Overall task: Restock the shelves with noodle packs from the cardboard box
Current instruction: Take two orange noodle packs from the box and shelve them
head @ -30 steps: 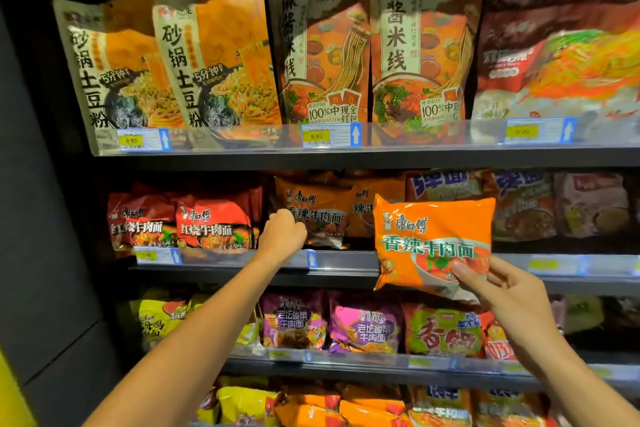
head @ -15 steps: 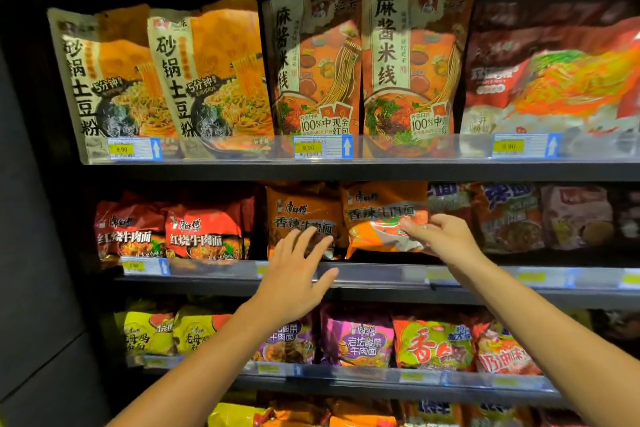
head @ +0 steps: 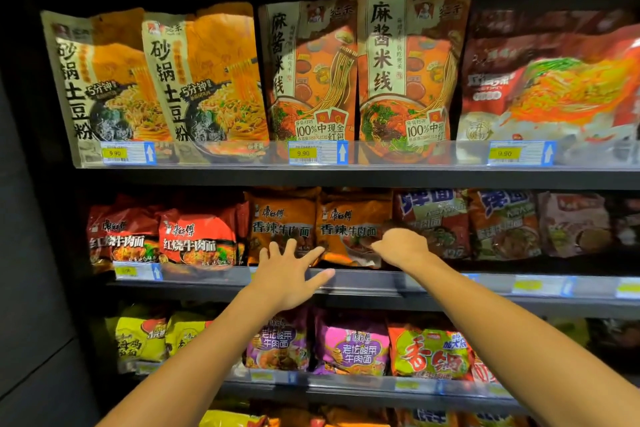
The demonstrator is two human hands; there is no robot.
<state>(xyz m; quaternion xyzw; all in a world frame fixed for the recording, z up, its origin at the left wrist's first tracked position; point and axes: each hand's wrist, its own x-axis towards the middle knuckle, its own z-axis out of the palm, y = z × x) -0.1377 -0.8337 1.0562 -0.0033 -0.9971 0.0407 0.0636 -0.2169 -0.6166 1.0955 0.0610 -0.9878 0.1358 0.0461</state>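
**Reaching into the middle shelf's orange noodle row**

Reaching forward, both hands meet at the orange noodle packs on the middle shelf point(head: 381, 282). The left hand point(head: 289, 276) is spread, fingers straight and apart, its tips against the lower face of the left orange pack point(head: 282, 224), holding nothing. The right hand point(head: 403, 246) is curled with knuckles toward the camera, fingers bent at the lower right corner of the right orange pack point(head: 349, 229); whether they actually pinch the wrapper cannot be told. That pack stands upright in the row, touching its twin on the left.

Red noodle packs point(head: 197, 236) crowd the left side of the same shelf, and blue-lettered packs point(head: 433, 218) press close on the right, so the orange pair is hemmed in on both sides. Above, tall pouches point(head: 408, 73) stand behind a clear front rail with yellow price tags point(head: 303, 152). Below, purple packs point(head: 351, 343) and yellow packs point(head: 140, 340) fill the next shelf.

Dark shelving frames everything, with a dark side panel point(head: 34, 253) at far left. Open room lies only in front of the shelf lip, where both forearms pass.
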